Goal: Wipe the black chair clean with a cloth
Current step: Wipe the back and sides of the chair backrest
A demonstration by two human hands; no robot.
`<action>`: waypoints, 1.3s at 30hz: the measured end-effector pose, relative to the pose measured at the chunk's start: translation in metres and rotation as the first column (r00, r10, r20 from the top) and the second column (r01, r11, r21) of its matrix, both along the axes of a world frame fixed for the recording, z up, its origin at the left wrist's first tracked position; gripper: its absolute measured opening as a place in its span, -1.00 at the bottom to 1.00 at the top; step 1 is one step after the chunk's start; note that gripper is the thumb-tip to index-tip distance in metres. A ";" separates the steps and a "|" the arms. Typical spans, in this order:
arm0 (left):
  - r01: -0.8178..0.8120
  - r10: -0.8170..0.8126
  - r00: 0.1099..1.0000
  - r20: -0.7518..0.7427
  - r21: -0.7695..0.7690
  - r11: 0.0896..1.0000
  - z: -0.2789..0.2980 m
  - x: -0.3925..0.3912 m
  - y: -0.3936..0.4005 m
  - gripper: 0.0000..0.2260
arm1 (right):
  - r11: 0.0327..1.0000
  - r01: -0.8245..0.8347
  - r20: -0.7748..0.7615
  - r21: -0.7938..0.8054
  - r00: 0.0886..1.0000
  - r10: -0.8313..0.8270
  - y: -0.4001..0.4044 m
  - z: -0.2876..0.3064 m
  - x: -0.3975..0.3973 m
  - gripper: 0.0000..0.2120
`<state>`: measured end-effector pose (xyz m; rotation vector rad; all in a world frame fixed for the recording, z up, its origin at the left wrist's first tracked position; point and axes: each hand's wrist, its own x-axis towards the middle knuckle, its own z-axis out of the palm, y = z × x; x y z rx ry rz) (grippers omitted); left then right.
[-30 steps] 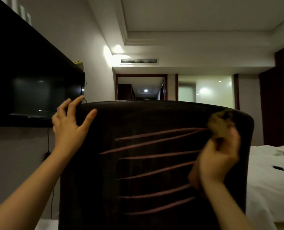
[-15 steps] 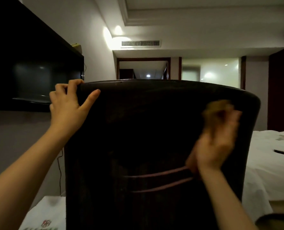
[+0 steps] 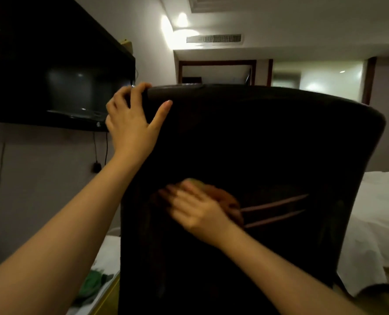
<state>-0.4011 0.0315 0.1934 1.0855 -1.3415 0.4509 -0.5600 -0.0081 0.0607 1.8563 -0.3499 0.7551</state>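
The right hand point(image 3: 195, 210), blurred, presses a brownish cloth point(image 3: 221, 196) with fairly flat fingers against the back of the black chair point(image 3: 268, 144), low and left of the chair's pale slits point(image 3: 275, 211). The left hand point(image 3: 132, 119) grips the chair's top left corner, fingers curled over the rim and thumb spread on the back. To wipe well, I judge the left hand should brace firmly while the cloth moves in overlapping passes. A wall television point(image 3: 59, 71) hangs left of the chair; a white bed point(image 3: 380, 223) lies right.

Wall television point(image 3: 59, 71) beside chair's point(image 3: 268, 144) left edge
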 end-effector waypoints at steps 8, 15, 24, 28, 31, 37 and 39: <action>-0.010 0.004 0.981 0.192 0.031 0.999 -0.058 -0.010 0.003 -0.38 | 0.998 -0.056 0.567 0.021 0.823 0.034 0.006 0.014 -0.103 -0.66; 0.031 -0.046 0.983 0.180 0.085 0.996 -0.071 -0.017 0.003 -0.39 | 0.975 -0.058 -0.247 0.216 0.963 0.112 -0.016 -0.131 -0.025 -0.80; 0.058 -0.077 0.976 0.202 0.099 0.993 -0.071 -0.006 -0.003 -0.43 | 0.984 -0.011 0.234 -0.176 0.971 0.053 0.001 0.017 -0.043 -0.93; 0.066 -0.090 0.972 0.217 0.112 0.991 -0.073 0.004 -0.006 -0.45 | 0.997 0.014 0.326 -0.070 0.945 0.010 -0.007 -0.033 -0.006 -0.91; 0.101 -0.128 0.970 0.205 0.135 0.986 -0.072 0.011 -0.005 -0.46 | 0.993 0.004 0.006 0.120 1.000 -0.005 -0.009 -0.103 0.012 -0.95; 0.175 -0.215 0.957 0.195 0.203 0.963 -0.075 0.029 -0.012 -0.47 | 0.992 0.054 -0.125 0.112 0.991 -0.040 -0.006 -0.074 0.040 -0.73; 0.178 -0.220 0.954 0.205 0.203 0.963 -0.076 0.031 -0.016 -0.46 | 0.997 0.080 0.091 0.005 0.993 -0.080 -0.007 -0.020 0.057 -0.78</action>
